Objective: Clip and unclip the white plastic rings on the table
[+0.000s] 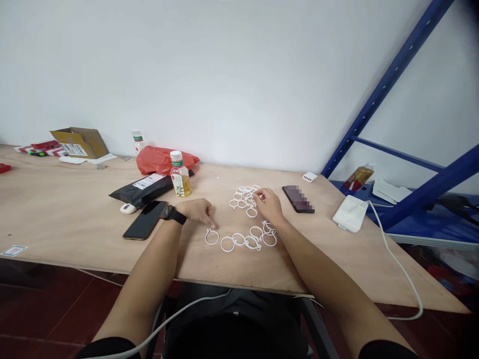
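My left hand (pixel 200 211), with a dark watch on its wrist, reaches down to a single white plastic ring (pixel 212 243). Its fingers are bent together at the ring's small eyelet, partly hiding the contact. Farther back, my right hand (pixel 270 204) has thumb and fingertips pinched at the right side of a cluster of white rings (pixel 242 203), apparently on one ring there. One loose ring (pixel 252 216) lies just below these fingers. Between my forearms, a curved row of several white rings (pixel 227 250) lies flat on the table, some overlapping.
Left of my left hand lie a phone (pixel 144 222), a white oval gadget (pixel 127 208), a black parcel (pixel 130 193), a drink bottle (pixel 180 182) and a red bag (pixel 153 159). Rightward are another phone (pixel 298 199), a white power bank (pixel 350 213) with cable, and a blue rack (pixel 385 45).
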The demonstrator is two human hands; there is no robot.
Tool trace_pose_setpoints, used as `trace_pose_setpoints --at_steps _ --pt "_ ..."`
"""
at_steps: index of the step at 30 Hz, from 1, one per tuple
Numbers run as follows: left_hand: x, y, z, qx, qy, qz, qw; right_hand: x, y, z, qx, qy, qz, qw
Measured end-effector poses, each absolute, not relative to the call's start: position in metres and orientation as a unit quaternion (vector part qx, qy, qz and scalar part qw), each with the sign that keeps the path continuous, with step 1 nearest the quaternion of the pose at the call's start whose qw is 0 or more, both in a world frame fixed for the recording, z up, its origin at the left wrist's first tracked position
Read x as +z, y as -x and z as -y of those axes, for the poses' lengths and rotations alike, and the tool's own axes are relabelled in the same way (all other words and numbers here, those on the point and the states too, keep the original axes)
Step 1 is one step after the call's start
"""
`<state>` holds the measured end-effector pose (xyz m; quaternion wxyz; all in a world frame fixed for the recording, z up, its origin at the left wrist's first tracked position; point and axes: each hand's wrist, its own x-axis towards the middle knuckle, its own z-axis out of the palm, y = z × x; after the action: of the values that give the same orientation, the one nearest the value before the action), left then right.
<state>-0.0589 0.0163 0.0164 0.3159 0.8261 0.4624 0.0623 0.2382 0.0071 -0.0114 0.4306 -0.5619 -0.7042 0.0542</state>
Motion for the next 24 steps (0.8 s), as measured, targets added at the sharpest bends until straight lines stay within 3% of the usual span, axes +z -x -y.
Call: trace_pose_setpoints --at_steps 6,11,16,20,24 --pt "0.006 0.040 -0.013 0.017 -0.816 -0.461 0.347 -0.014 -0.230 -0.003 0.075 0.527 0.731 0.426" --pt "0.005 0.021 -0.014 0.197 -0.853 -0.435 0.211 -0.011 -0.218 0.006 0.144 0.479 0.769 0.398" --pt "0.001 -0.003 -0.005 0.371 -0.856 -0.336 0.128 -0.013 -0.203 0.011 0.294 0.434 0.749 0.404" --pt "-0.004 -0.013 -0.001 0.423 -0.853 -0.290 0.092 -0.018 -0.198 0.009 0.427 0.407 0.693 0.414" --pt "-0.006 -0.014 0.000 0.431 -0.848 -0.296 0.087 -0.017 -0.201 0.008 0.444 0.401 0.670 0.439"
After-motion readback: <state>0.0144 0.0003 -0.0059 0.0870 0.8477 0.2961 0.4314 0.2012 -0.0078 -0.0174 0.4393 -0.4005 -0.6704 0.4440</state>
